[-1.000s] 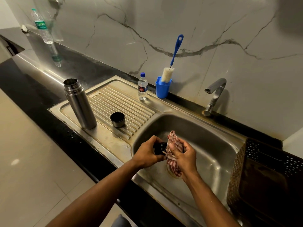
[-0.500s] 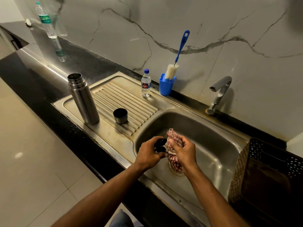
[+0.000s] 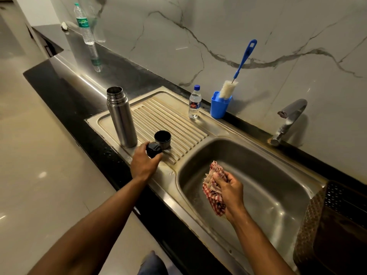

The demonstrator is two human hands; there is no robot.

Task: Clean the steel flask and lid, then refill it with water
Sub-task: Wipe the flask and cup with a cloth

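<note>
- The right hand (image 3: 228,190) is over the sink basin (image 3: 278,195), its fingers curled tight round a bunched red-checked cloth (image 3: 213,187), which hangs below the palm.
- A dark woven basket (image 3: 337,225) sits at the right edge of the sink.
- The left hand (image 3: 144,165) reaches over the drainboard (image 3: 178,120), its fingers and thumb pinching a black stopper (image 3: 153,150) from above; whether the stopper touches the steel surface cannot be told.
- Just beyond the stopper stands the lid (image 3: 162,139), a small steel cup with its dark opening upward, on the ribbed part of the drainboard.
- The steel flask (image 3: 121,118) stands upright and uncapped at the left end of the drainboard, near the lid but apart from it.
- Farther back, a small water bottle (image 3: 195,102) with a blue cap stands beside a blue holder (image 3: 219,107) that carries a bottle brush (image 3: 241,63) with a blue handle.
- The tap (image 3: 288,120) is mounted to the right, by the marble wall.
- A large water bottle (image 3: 84,24) stands far off on the black bench (image 3: 59,90).
</note>
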